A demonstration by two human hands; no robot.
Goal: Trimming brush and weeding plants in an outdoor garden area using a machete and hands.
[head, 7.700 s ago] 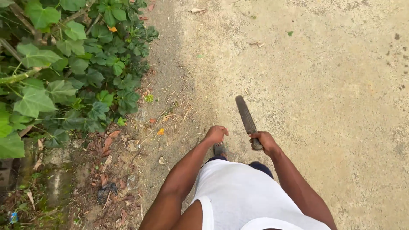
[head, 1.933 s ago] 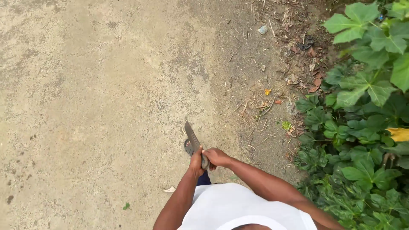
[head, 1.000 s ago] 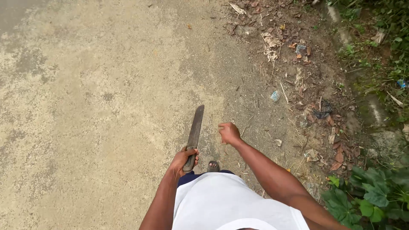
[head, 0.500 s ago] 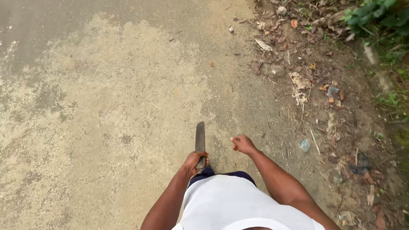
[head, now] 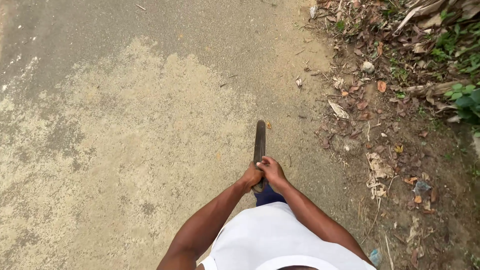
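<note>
A long dark machete [head: 259,141] points away from me over the pale concrete ground [head: 125,150]. My left hand [head: 249,177] is wrapped around its handle low in the middle of the view. Beside it, my right hand [head: 272,170] has come onto the same handle, fingers laid over the base of the blade. Both hands are in front of my white shirt [head: 270,240]. The handle itself is mostly hidden by the hands.
Dry leaves, twigs and bits of litter [head: 380,125] cover the bare soil strip along the right. Green plants [head: 465,97] grow at the far right edge. A darker patch of pavement [head: 75,30] lies at the top left.
I have walked on along the verge. My right hand, which swung free half a second ago, has joined the left on the machete handle; the blade stays pointing forward.
</note>
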